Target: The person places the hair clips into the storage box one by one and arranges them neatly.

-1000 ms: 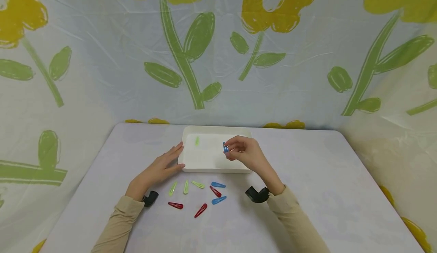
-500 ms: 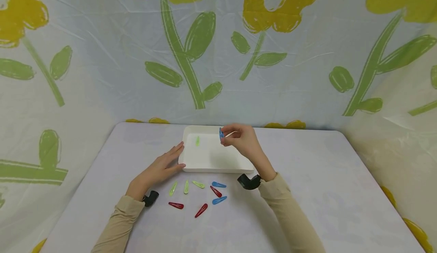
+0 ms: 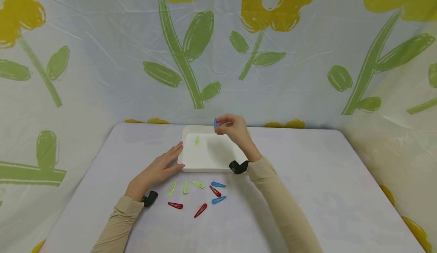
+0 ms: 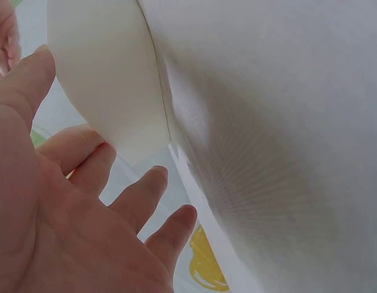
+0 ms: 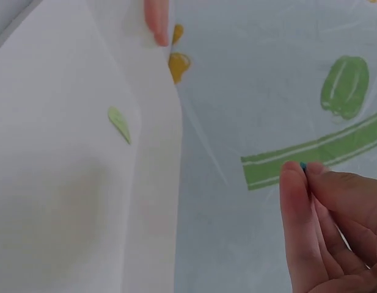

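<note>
A blue snap hair clip [image 3: 216, 124] is pinched between the thumb and fingertips of my right hand [image 3: 235, 129], raised over the far edge of the white tray [image 3: 205, 170]. In the right wrist view only a speck of blue shows between the fingertips. My left hand [image 3: 164, 166] touches the tray's left edge with its fingers spread and fairly straight; the left wrist view shows fingertips against the tray's outer wall. One light green hair clip [image 3: 197, 141] lies inside the tray, toward the far left.
In front of the tray, several loose hair clips lie on the table: green ones such as the green clip [image 3: 186, 187], red ones such as the red clip [image 3: 200, 210], and two blue, one being the blue clip [image 3: 219, 200]. A flower-printed sheet [image 3: 218, 93] hangs behind the table.
My right hand has moved up and away with the blue hair clip, from over the tray's middle to its far edge. The left hand and the loose clips stay where they were.
</note>
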Demonstrator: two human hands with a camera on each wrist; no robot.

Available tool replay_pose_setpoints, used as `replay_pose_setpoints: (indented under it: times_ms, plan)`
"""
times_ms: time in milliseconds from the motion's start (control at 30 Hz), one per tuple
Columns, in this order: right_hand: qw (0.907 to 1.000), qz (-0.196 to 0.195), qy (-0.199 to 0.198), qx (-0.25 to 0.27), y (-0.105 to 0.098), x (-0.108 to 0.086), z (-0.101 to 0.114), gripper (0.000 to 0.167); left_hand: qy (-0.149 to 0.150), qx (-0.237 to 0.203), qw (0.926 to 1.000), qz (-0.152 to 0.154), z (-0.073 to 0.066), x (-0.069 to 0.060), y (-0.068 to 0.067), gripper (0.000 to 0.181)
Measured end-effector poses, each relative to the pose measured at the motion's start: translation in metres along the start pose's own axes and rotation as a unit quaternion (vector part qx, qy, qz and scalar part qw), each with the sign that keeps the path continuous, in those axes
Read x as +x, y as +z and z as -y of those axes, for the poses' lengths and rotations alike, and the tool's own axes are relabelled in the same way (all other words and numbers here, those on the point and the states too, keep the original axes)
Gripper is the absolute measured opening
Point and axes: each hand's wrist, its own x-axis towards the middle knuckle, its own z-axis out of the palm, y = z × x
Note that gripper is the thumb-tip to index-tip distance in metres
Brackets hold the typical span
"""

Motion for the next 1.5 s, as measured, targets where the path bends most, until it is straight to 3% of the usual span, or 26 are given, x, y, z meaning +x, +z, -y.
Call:
replay_pose_setpoints:
  times_ms: [367,1000,1267,1500]
  plan:
    - [0.9995,-0.004,0.004,0.031,0.013,0.024,-0.013,0.023,0.001,0.0,1.0,0.001,0.001,0.0,0.0,0.074]
    - [0.994,0.031,0.086,0.06,0.025,0.04,-0.049,0.023,0.003,0.002,1.0,-0.002,0.002,0.001,0.001,0.074]
    - [0.984,0.055,0.16,0.055,0.032,0.041,-0.055,0.026,-0.001,-0.001,1.0,-0.002,0.001,-0.001,0.0,0.074]
    - [0.9795,0.06,0.187,0.043,0.039,0.043,-0.065,0.024,0.0,-0.008,0.9999,-0.006,0.002,-0.001,0.001,0.074]
